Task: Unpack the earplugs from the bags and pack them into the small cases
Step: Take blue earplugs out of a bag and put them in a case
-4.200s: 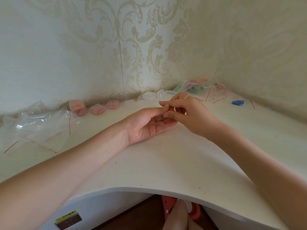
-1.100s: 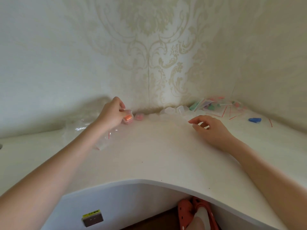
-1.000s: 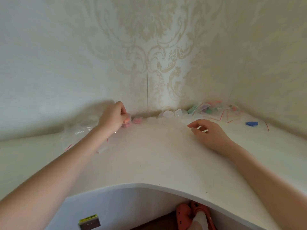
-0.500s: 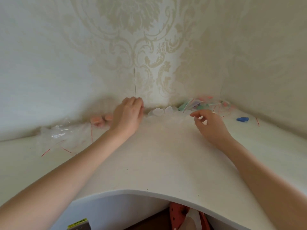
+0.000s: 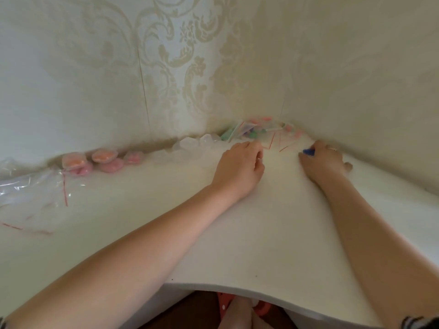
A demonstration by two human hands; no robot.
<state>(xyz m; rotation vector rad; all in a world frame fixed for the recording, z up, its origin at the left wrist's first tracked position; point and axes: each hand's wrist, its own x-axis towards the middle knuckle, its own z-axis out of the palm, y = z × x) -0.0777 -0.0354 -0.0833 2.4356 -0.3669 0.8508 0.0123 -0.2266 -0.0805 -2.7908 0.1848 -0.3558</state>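
My right hand (image 5: 324,162) rests on the white desk near the right wall, its fingertips closed on a blue earplug pair (image 5: 308,151). My left hand (image 5: 238,168) lies knuckles up beside it with fingers curled; whether it holds anything is hidden. Just beyond both hands, a pile of clear bags with coloured earplugs (image 5: 257,129) fills the corner. Empty clear cases (image 5: 190,144) line the wall left of the pile. Further left stand filled cases with orange and pink earplugs (image 5: 104,156).
Crumpled empty bags with red strips (image 5: 33,188) lie at the far left of the desk (image 5: 237,233). Patterned walls close in the desk at the back and right. The desk's curved front edge runs along the bottom, with feet in red shoes below.
My left hand has moved right from the clear cases towards the corner pile. My right hand has reached right onto the blue earplug pair. The view has swung to the right.
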